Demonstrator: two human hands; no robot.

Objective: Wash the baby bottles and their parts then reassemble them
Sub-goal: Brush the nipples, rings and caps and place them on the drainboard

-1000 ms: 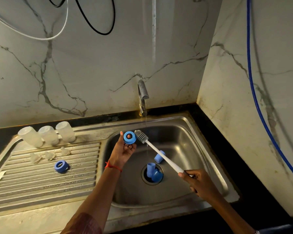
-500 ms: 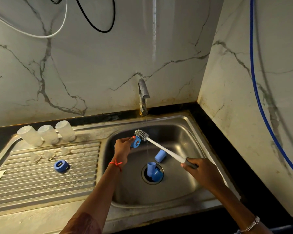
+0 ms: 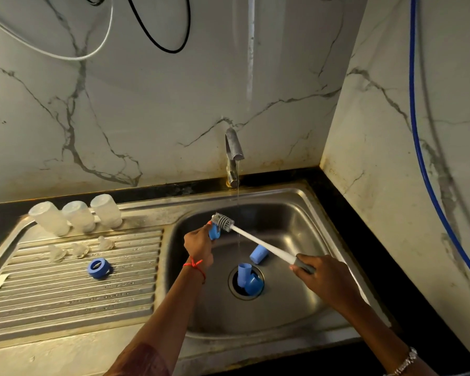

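Note:
My left hand holds a blue bottle ring over the sink basin. My right hand grips the grey handle of a white bottle brush; its bristle head touches the ring. Three blue caps lie in the basin: one on the floor, two over the drain. On the drainboard stand three clear bottles upside down, with three clear teats and another blue ring in front of them.
The tap at the back of the sink runs a thin stream of water into the basin. Marble walls close the back and right. A blue hose hangs on the right wall. Black counter edges the sink.
My left hand turned the blue ring from facing me to edge-on and lowered it a little. The brush head moved left onto the ring, and my right hand rose slightly.

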